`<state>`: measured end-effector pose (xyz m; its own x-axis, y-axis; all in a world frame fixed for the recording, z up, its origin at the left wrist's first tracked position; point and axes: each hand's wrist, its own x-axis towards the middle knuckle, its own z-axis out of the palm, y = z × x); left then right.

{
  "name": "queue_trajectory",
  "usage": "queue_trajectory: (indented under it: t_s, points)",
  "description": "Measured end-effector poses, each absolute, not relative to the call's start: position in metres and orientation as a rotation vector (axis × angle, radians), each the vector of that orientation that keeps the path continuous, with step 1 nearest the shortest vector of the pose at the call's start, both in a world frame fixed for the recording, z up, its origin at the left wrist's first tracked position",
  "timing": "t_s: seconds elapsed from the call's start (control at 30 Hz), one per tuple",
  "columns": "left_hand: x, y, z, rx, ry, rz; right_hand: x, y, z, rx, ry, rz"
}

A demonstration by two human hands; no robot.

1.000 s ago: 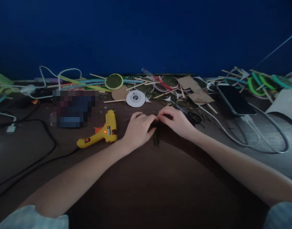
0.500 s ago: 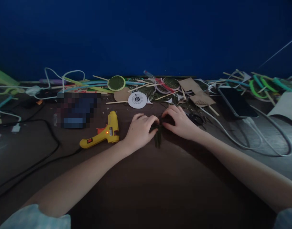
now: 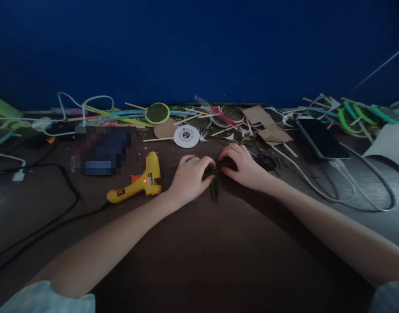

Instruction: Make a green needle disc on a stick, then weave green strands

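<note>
My left hand [image 3: 193, 178] pinches a small dark green leaf [image 3: 214, 190] between thumb and forefinger; its narrow lobes hang down over the dark table. Close by on the right, my right hand [image 3: 240, 167] curls its fingers near the leaf's upper end. Thumb and forefinger there come close together, and whether they grip the leaf I cannot make out. A yellow hot glue gun [image 3: 152, 180] with a lit orange light lies left of my left hand. Black-handled scissors [image 3: 267, 162] lie partly hidden behind my right hand.
Along the back lie a white printed disc [image 3: 186, 136], a yellow-rimmed green disc [image 3: 157, 113], cardboard pieces [image 3: 274, 132] and several sticks. A phone [image 3: 322, 138] with a white cable rests at the right. The glue gun's black cord [image 3: 72, 216] runs left across the table [image 3: 225, 256].
The whole view has shifted very slightly. Both hands keep almost the same pose around the leaf, and nothing has been let go.
</note>
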<state>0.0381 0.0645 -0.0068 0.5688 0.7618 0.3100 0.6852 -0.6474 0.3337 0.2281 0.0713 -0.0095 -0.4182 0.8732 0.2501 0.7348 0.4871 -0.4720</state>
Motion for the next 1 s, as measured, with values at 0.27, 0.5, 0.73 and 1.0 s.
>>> queue_trajectory:
  t_s: [0.27, 0.5, 0.73, 1.0]
  points:
    - [0.0381, 0.065, -0.0071, 2.617, 1.221, 0.639, 0.2249, 0.0696, -0.0035, -1.251, -2.216, 0.489]
    - [0.0382, 0.0653, -0.0055, 2.615, 1.212, 0.625, 0.2251, 0.0671, 0.0001, -1.235, -2.167, 0.615]
    - [0.0382, 0.064, -0.0042, 2.578, 1.217, 0.645, 0.2288, 0.0696, -0.0019, -1.015, -2.282, 0.447]
    - [0.038, 0.0643, -0.0049, 2.51, 1.192, 0.66, 0.2304, 0.0697, -0.0021, -0.98, -2.271, 0.373]
